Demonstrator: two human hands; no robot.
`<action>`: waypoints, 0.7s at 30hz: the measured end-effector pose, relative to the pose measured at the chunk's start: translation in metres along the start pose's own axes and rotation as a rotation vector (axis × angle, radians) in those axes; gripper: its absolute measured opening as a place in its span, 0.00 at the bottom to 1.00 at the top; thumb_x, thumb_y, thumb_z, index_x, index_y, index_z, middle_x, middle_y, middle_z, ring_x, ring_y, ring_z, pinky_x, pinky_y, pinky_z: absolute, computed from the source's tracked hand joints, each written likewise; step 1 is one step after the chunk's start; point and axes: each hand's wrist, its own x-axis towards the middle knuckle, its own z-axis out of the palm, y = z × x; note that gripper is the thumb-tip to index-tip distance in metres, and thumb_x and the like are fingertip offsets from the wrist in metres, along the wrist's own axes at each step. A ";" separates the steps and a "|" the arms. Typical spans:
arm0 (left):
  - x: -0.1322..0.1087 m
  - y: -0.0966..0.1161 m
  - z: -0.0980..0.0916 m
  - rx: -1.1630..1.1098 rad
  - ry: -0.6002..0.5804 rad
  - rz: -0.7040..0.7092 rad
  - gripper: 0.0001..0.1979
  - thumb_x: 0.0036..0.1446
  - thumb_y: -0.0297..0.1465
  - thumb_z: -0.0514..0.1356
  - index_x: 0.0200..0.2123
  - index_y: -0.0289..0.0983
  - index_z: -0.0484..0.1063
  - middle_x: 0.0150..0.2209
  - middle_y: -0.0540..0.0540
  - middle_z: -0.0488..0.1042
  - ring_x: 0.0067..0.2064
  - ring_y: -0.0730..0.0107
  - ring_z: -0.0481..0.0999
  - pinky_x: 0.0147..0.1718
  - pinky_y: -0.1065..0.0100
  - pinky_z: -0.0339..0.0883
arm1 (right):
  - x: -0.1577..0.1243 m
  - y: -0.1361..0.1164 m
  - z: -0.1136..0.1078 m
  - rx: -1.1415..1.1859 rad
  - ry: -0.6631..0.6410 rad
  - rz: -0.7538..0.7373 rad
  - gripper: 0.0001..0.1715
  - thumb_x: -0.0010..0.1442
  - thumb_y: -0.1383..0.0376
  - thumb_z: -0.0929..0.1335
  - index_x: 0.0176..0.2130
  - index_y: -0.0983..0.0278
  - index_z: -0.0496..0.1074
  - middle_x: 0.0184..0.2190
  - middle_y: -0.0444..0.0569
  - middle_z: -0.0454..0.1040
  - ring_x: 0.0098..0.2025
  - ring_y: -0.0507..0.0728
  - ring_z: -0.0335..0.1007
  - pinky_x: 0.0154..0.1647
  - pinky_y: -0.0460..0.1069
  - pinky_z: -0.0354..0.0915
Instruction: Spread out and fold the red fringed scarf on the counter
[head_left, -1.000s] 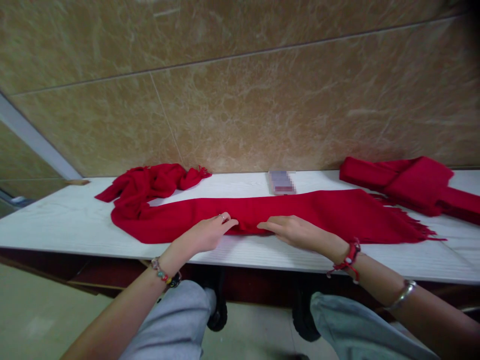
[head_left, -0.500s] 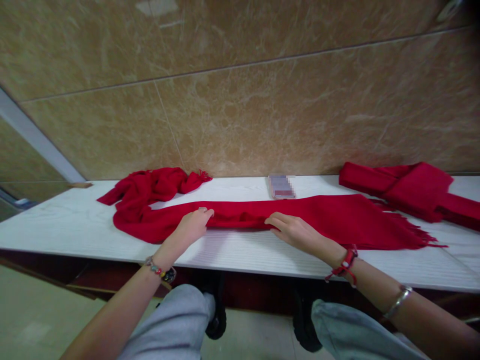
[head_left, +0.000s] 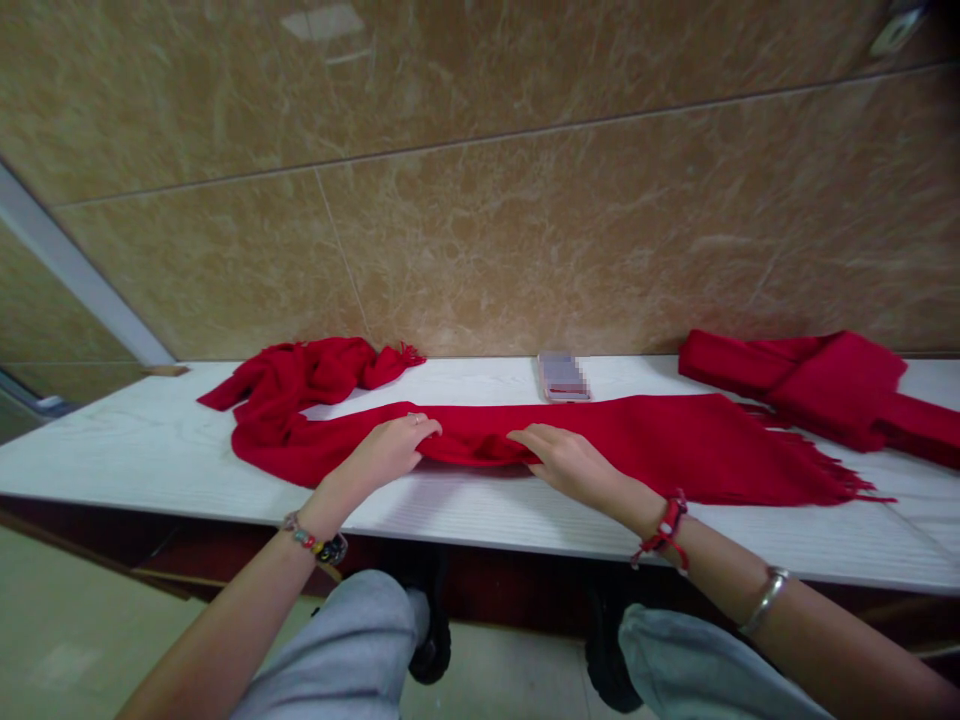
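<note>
A long red scarf (head_left: pixel 675 440) lies stretched across the white table (head_left: pixel 150 450). Its left end is bunched near the wall and its fringed right end points right. My left hand (head_left: pixel 386 450) has its fingers curled over the scarf's near edge at the middle. My right hand (head_left: pixel 562 460) is close beside it, with fingers together and pinching the same edge. The cloth between the two hands is raised into a fold.
A second red scarf (head_left: pixel 810 385), folded, lies at the back right against the tiled wall. A small flat object (head_left: pixel 562 375) sits at the back centre behind the scarf. My knees in grey trousers are under the table's near edge.
Both hands have moved away from me with the scarf's near edge, turning it over towards the wall. The hands have drawn slightly closer together again.
</note>
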 end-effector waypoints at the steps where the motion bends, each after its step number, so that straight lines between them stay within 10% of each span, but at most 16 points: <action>1: 0.000 0.000 -0.002 0.002 -0.003 -0.001 0.21 0.45 0.16 0.50 0.43 0.37 0.66 0.44 0.45 0.70 0.46 0.66 0.69 0.45 0.68 0.62 | 0.003 -0.004 0.000 -0.002 -0.017 0.001 0.19 0.56 0.72 0.61 0.48 0.65 0.65 0.40 0.53 0.72 0.41 0.56 0.68 0.40 0.48 0.63; 12: -0.022 0.000 0.009 0.150 -0.057 -0.036 0.18 0.49 0.18 0.51 0.43 0.37 0.67 0.45 0.43 0.68 0.45 0.66 0.70 0.41 0.69 0.64 | 0.009 -0.011 -0.002 -0.021 -0.119 0.059 0.10 0.56 0.72 0.61 0.35 0.66 0.71 0.35 0.50 0.73 0.37 0.55 0.68 0.37 0.45 0.60; 21: 0.013 -0.069 -0.031 0.244 0.113 -0.323 0.15 0.47 0.20 0.51 0.38 0.35 0.69 0.40 0.43 0.70 0.42 0.63 0.70 0.39 0.68 0.65 | 0.012 -0.003 0.006 -0.048 0.106 0.250 0.11 0.57 0.70 0.60 0.38 0.65 0.69 0.34 0.50 0.74 0.36 0.55 0.69 0.35 0.46 0.61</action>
